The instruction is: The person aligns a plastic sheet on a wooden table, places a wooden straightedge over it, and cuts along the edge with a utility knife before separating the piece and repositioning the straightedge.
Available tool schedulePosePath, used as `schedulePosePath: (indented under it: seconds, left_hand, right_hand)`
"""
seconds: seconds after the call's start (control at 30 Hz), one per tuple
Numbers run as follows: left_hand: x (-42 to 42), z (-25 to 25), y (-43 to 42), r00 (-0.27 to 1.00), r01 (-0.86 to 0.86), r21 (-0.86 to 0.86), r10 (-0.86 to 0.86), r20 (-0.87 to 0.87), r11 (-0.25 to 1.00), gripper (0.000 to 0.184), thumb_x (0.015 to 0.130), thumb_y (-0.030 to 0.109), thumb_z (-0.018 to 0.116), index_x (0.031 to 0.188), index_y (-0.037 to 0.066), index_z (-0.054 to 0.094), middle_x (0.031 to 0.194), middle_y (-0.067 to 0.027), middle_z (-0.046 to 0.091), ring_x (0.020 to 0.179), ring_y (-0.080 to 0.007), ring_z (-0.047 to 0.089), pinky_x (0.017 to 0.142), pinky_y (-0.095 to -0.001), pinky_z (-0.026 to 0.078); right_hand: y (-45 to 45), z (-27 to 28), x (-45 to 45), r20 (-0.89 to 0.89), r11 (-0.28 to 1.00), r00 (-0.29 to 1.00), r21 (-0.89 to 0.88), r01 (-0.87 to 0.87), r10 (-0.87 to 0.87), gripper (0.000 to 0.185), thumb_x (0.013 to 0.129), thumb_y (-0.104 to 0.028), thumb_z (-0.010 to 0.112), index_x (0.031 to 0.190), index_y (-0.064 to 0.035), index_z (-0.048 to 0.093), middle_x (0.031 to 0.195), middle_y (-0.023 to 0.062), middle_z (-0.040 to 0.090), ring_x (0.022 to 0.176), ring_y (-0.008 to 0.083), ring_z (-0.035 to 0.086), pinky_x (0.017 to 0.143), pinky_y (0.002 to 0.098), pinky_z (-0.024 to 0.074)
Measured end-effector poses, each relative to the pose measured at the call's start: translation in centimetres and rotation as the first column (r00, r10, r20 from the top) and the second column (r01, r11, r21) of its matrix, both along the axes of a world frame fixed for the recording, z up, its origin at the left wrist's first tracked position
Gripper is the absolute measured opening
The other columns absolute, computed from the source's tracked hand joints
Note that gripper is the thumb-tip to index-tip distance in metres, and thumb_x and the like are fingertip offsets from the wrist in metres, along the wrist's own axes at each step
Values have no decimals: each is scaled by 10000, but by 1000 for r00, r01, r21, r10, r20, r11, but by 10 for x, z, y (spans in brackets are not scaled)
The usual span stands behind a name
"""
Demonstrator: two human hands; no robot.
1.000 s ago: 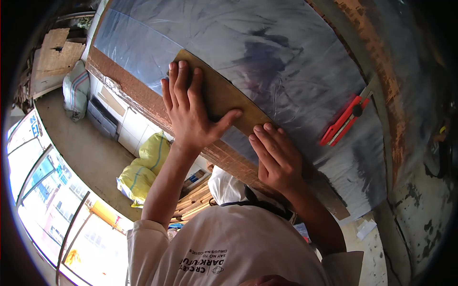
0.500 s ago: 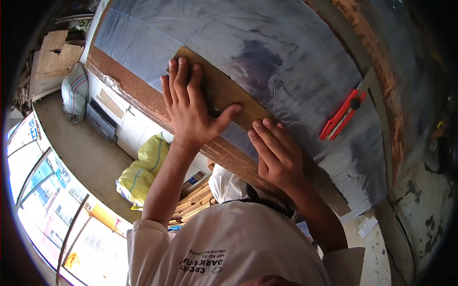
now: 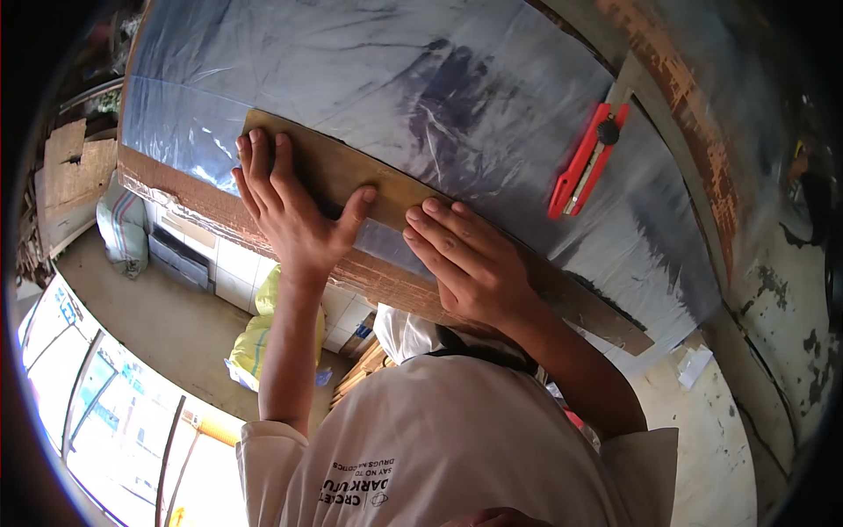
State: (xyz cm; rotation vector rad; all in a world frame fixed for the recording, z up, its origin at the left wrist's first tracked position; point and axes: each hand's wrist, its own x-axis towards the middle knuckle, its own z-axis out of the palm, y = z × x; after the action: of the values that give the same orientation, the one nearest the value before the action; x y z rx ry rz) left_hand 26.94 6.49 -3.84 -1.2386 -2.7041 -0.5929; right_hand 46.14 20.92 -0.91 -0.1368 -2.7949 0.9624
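A long, narrow brown strip (image 3: 391, 183), flat like a wooden ruler, lies across a creased, see-through plastic sheet (image 3: 351, 79) with bluish-grey and dark patches. My left hand (image 3: 299, 224) presses on the strip near its far left end, fingers stretched out and thumb spread to the side. Further along, my right hand (image 3: 474, 268) rests flat with its fingertips on the strip's middle. The strip's right end runs out past my right wrist. A red utility knife (image 3: 584, 167) with a black knob lies on the sheet, apart from both hands.
A rough brown edge (image 3: 202, 204) borders the sheet on the near side. Below stand yellow sacks (image 3: 255, 347), a whitish sack (image 3: 123, 233) and wooden pieces (image 3: 360, 373). Worn, stained surface (image 3: 773, 290) lies to the right, with a white scrap (image 3: 694, 364).
The view has turned and shifted, so the sheet, strip and knife sit further left in it. Both hands keep about the same spots on the strip.
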Motion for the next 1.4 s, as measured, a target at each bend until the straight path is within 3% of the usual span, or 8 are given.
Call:
schedulePosePath:
  seconds: [0.2,0.47,0.6,0.67,0.9,1.0,1.17,1.4]
  left_hand:
    - [2,3,-1,1000,6,-24,-6,17,1000,1065,797,706,702,1452,-80,408,1521,-284,372,1479,-472,271,1195,-613,174]
    - [7,20,4,999,-5,-138,11,49,990,781,905,621,614,1492,130,457,1548,-298,322,1503,-486,202,1165,-707,107]
    - [15,17,25,983,-129,-137,145,111,982,682,953,542,581,1448,84,477,1536,-303,326,1500,-511,186,1149,-735,95]
    - [20,4,41,937,-326,-93,335,102,941,629,971,509,569,1394,49,497,1522,-302,336,1489,-537,182,1145,-736,116]
    - [23,-8,53,919,-392,-39,393,33,919,603,982,515,535,1332,23,523,1532,-310,310,1484,-553,157,1152,-715,139]
    - [23,-9,52,920,-391,-36,392,31,920,622,980,522,534,1346,20,519,1539,-301,305,1490,-546,140,1161,-705,127]
    - [25,-6,53,915,-397,-34,398,58,917,638,980,531,520,1348,10,514,1538,-300,305,1490,-546,132,1159,-707,113]
    - [24,-5,53,925,-377,-22,377,50,926,633,984,526,503,1347,7,512,1523,-310,312,1479,-560,142,1153,-711,115]
  right_hand:
    - [-1,2,2,-1,999,1000,-46,19,-19,385,869,-2,544,1225,-3,691,1389,118,626,1355,280,547,1159,451,419]
    - [-3,1,6,-89,998,995,-44,43,-47,397,798,20,626,1187,-16,700,1381,92,627,1357,269,535,1160,435,422]
    - [-5,3,10,-120,997,990,-50,66,-71,429,763,41,656,1185,-24,703,1382,88,627,1357,259,533,1164,424,419]
    - [-6,2,10,-147,996,986,-53,66,-73,432,754,43,670,1179,-22,707,1374,91,632,1351,258,537,1159,420,425]
    - [-11,-2,16,-194,998,979,13,69,-66,418,732,-39,726,1147,9,693,1335,127,637,1333,275,535,1170,418,411]
    - [-10,-3,25,-251,986,955,0,167,-161,307,801,-53,733,1104,-4,710,1282,93,664,1250,276,603,1086,444,488]
    - [-9,10,86,-232,880,872,103,463,-432,420,811,-229,767,1150,3,681,1268,141,640,1182,361,598,1014,507,484]
    - [-17,1,127,-182,773,781,131,621,-597,548,843,-329,770,1249,18,645,1338,171,587,1187,417,567,1026,553,446]
